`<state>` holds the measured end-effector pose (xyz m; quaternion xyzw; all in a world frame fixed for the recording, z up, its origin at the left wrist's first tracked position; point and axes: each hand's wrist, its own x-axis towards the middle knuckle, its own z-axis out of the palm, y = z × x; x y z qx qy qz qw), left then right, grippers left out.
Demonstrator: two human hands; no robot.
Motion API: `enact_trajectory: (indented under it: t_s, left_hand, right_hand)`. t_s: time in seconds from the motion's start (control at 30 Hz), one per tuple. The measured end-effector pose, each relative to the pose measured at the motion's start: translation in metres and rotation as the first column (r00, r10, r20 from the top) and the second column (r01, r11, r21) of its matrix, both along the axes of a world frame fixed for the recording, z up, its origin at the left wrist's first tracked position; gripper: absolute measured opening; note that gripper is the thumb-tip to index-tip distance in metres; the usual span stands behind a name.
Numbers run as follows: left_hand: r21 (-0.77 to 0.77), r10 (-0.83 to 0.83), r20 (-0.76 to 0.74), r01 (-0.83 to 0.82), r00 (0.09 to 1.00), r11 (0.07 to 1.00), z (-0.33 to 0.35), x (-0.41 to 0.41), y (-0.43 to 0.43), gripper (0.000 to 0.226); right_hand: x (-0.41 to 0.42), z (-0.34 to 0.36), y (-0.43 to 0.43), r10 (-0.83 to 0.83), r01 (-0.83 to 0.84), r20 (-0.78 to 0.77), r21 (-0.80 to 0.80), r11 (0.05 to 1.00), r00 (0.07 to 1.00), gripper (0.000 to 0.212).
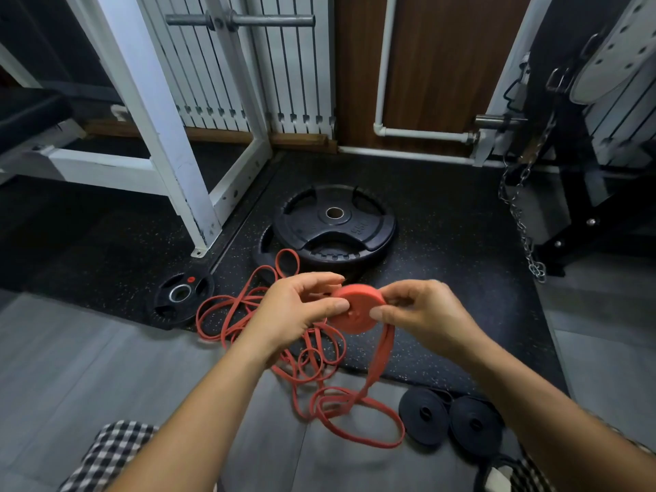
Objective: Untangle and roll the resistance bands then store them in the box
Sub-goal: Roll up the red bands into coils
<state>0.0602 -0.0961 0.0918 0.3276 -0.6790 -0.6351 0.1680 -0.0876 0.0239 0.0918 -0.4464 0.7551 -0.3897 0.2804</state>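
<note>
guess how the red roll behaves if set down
The red roll is a round disc, so on edge it would likely roll or tip. Its tail hangs limp: probably floppy, may unwind. Flat like the black rolls, it should sit.

Floor: a black rubber mat flecked with pale specks covers the far part; smooth grey tiles lie nearer.
Back wall: white vertical slats on the left, a brown wood panel to their right, crossed by a white pipe that turns along the base.
Left side: a white metal rack frame with a steel bar high up; a dark padded surface behind it.
Right side: a black machine with a steel chain hanging to the floor.
On the mat: two large black weight plates, one on the other; a small plate at the mat's edge.
Light: dim, even, indoor.
</note>
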Motion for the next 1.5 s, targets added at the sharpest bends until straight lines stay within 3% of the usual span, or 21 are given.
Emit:
enact_trajectory:
  t_s: [0.03, 0.1, 0.2, 0.3, 0.47, 0.63, 0.73, 0.9, 1.0, 1.13, 1.27, 1.5]
  left_hand:
    - [-0.073, -0.032, 0.033, 0.034, 0.999, 0.997, 0.0, 0.0, 0.001, 0.029]
    - [-0.104, -0.083, 0.061, 0.089, 0.995, 0.991, -0.001, -0.002, 0.005, 0.027]
    - [-0.009, -0.036, 0.001, 0.036, 0.999, 0.999, 0.002, -0.002, 0.005, 0.022]
    - [0.121, 0.067, -0.097, -0.055, 0.993, 0.991, 0.006, -0.001, 0.005, 0.019]
    - [0.254, 0.24, -0.18, -0.19, 0.954, 0.948, 0.006, -0.005, 0.005, 0.016]
    - [0.413, 0.303, -0.183, -0.207, 0.935, 0.887, 0.0, -0.007, 0.009, 0.024]
    - [0.336, 0.198, -0.135, -0.143, 0.971, 0.931, 0.003, -0.005, 0.005, 0.016]
    - [-0.039, 0.038, -0.047, -0.04, 0.998, 0.998, 0.007, 0.0, 0.001, 0.024]
    - [-0.067, 0.003, -0.018, -0.004, 1.0, 0.998, 0.005, -0.002, 0.004, 0.013]
    - [0.099, 0.018, -0.014, -0.017, 1.0, 0.995, 0.003, 0.0, 0.001, 0.012]
    - [0.101, -0.058, 0.025, 0.056, 0.998, 0.993, 0.002, 0.0, 0.004, 0.014]
    - [0.22, 0.154, -0.15, -0.119, 0.977, 0.968, 0.008, -0.003, 0.006, 0.016]
  right_hand:
    - [0.001, -0.001, 0.001, 0.026, -0.022, -0.101, 0.038, 0.999, 0.995, 0.009]
    - [0.004, -0.002, 0.001, 0.068, -0.061, -0.121, 0.06, 0.996, 0.99, 0.01]
    - [0.002, 0.002, -0.002, 0.05, -0.05, 0.1, -0.008, 0.999, 0.994, 0.013]
    - [-0.001, 0.01, -0.002, 0.035, -0.003, 0.34, -0.092, 0.996, 0.94, 0.013]
    - [0.005, 0.005, -0.004, 0.052, -0.012, 0.423, -0.097, 0.995, 0.905, 0.016]
    - [0.01, 0.003, -0.004, 0.0, 0.114, 0.522, -0.188, 0.976, 0.853, 0.011]
    - [0.006, 0.004, -0.003, -0.017, 0.102, 0.444, -0.168, 0.98, 0.896, 0.011]
    - [0.003, 0.002, -0.001, 0.008, 0.002, 0.159, -0.06, 0.998, 0.987, 0.018]
    - [0.006, -0.002, -0.001, 0.047, -0.047, -0.003, -0.02, 0.999, 0.999, 0.014]
    - [0.005, 0.0, -0.001, 0.075, -0.075, 0.01, -0.013, 0.997, 0.997, 0.016]
    - [0.003, 0.003, 0.0, 0.095, -0.095, 0.026, 0.027, 0.995, 0.995, 0.021]
    - [0.0, 0.009, -0.002, 0.044, -0.026, 0.325, -0.06, 0.998, 0.945, 0.014]
